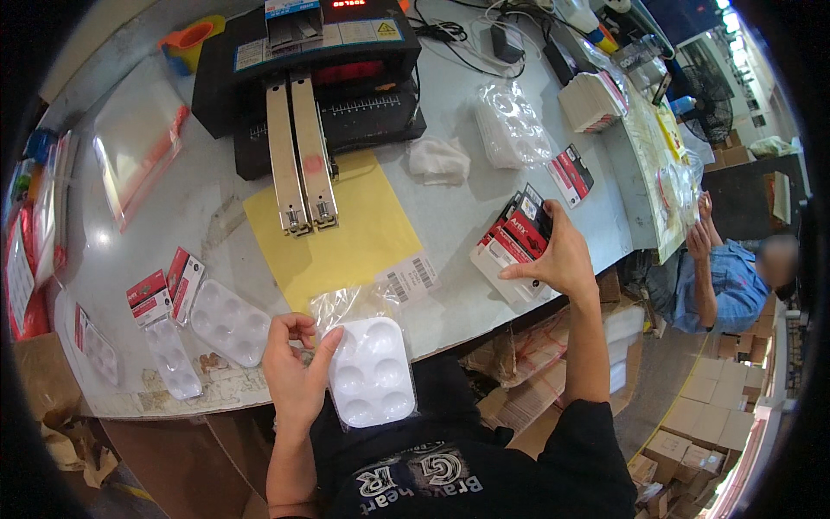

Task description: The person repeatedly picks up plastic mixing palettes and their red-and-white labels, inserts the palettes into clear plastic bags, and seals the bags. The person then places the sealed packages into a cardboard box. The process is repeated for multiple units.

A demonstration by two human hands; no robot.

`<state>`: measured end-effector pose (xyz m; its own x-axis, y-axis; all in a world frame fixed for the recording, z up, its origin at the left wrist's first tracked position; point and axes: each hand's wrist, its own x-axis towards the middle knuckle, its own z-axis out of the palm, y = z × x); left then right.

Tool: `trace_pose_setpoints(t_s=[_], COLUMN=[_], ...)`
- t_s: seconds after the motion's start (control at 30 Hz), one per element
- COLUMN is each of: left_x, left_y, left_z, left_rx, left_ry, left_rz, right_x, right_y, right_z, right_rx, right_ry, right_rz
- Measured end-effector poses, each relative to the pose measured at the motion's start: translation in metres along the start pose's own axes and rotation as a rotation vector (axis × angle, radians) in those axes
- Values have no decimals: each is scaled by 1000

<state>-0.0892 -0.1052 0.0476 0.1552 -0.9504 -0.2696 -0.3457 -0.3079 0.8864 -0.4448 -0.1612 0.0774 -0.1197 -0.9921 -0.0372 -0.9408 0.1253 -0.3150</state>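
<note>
My left hand (296, 368) pinches the edge of a clear plastic bag (350, 304) between thumb and fingers. Inside the bag lies a white paint palette (373, 374) with round wells, over the table's front edge. To the right, my right hand (566, 259) is closed around a stack of red, black and white header cards (524, 232), thumb on top. A single header card (572, 176) lies beyond that hand. Bagged palettes with header cards rest left of my left hand: a wide one (226, 322), a narrow one (175, 359) and another (101, 356) farther left.
A black machine (372, 112) with two metal arms (298, 164) stands over a yellow sheet (277, 251). Stacked clear bags (510, 130), a crumpled white cloth (438, 162) and a stack of cards (592, 102) lie at the back right. A person (726, 281) works at the far right.
</note>
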Motion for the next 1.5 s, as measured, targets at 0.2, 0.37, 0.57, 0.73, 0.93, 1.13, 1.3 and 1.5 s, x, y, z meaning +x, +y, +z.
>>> trace_pose_setpoints(t_s=[0.2, 0.37, 0.57, 0.73, 0.93, 1.13, 1.3, 1.5], left_x=[3, 8, 3, 1, -1, 2, -8, -24], left_y=[-5, -10, -7, -3, -4, -6, 7, 21], left_z=[4, 9, 6, 2, 3, 4, -4, -13], left_rx=[-114, -152, -165, -89, 23, -85, -154, -627], left_ry=[25, 42, 56, 63, 68, 11, -27, -185], left_rz=[-46, -17, -32, -9, 84, 26, 104, 54], right_x=[-14, -17, -6, -7, -2, -5, -12, -11], right_y=[-15, -12, -2, 0, 5, 2, -12, -4], right_z=[0, 3, 2, 1, 3, 2, -1, 0], right_rx=[-8, 124, 94, 3, -85, -82, -53, -8], right_ry=[95, 74, 28, 24, 78, 74, 54, 64], right_rz=[19, 121, 1, 19, -92, -26, 51, -40])
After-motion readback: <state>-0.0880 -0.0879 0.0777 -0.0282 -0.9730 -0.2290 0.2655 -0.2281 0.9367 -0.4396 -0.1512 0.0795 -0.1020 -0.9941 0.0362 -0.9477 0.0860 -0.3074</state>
